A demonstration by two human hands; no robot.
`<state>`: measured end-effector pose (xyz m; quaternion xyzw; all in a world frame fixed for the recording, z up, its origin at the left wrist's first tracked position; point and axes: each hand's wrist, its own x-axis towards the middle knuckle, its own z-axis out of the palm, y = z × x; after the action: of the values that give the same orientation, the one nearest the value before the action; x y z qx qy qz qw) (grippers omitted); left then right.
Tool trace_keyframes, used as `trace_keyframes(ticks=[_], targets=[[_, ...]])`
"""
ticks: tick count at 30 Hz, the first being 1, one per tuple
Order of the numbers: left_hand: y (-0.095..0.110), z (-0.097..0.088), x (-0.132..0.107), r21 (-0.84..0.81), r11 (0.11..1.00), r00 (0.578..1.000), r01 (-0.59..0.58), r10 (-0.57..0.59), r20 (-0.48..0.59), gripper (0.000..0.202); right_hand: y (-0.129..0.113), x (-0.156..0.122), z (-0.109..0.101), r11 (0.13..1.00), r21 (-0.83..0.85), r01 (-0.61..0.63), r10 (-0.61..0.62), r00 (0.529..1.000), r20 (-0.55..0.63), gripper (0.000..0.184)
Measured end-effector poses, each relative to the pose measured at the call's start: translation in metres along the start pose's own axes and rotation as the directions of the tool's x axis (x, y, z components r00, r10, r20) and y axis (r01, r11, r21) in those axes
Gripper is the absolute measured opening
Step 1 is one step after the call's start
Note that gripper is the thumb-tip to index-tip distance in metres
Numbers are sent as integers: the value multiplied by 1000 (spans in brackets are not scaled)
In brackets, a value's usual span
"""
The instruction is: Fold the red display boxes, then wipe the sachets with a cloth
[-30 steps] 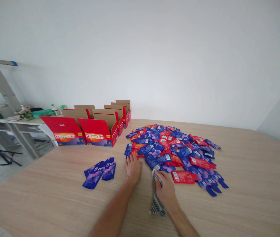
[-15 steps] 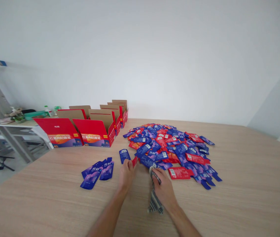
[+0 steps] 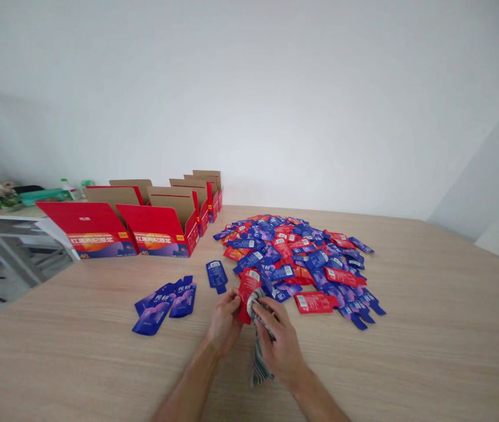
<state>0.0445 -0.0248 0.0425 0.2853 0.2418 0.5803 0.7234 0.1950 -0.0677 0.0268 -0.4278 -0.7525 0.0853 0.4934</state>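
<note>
- Left hand [image 3: 224, 321]: fingertips pinch the lower edge of a red sachet [image 3: 246, 288], held upright just above the table [image 3: 429, 328].
- Right hand [image 3: 279, 346]: fingers closed around a striped cloth [image 3: 258, 364], pressed against the sachet's face.
- Sachet heap [image 3: 306, 258] just beyond the hands.
- Lone blue sachet [image 3: 216, 275] lies left of the heap; open red boxes [image 3: 157, 231] farther left.

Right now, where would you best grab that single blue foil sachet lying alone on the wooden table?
The single blue foil sachet lies flat on the wooden table with its narrow neck toward the person, so probably pinch that neck from the near side; the heap of red and blue sachets crowds its right.
</note>
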Motion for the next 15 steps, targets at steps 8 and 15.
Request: trace_keyframes(ticks=[8, 15], targets=[[-4, -4, 1, 59, 998, 999, -6, 3, 52, 10, -4, 1, 7, 996, -70, 54, -50, 997, 58, 48], [-3, -5, 0, 129, 992, 999, -3, -4, 54, 15, 6, 8, 1, 994, -95, -52, 42, 994, -105, 38]])
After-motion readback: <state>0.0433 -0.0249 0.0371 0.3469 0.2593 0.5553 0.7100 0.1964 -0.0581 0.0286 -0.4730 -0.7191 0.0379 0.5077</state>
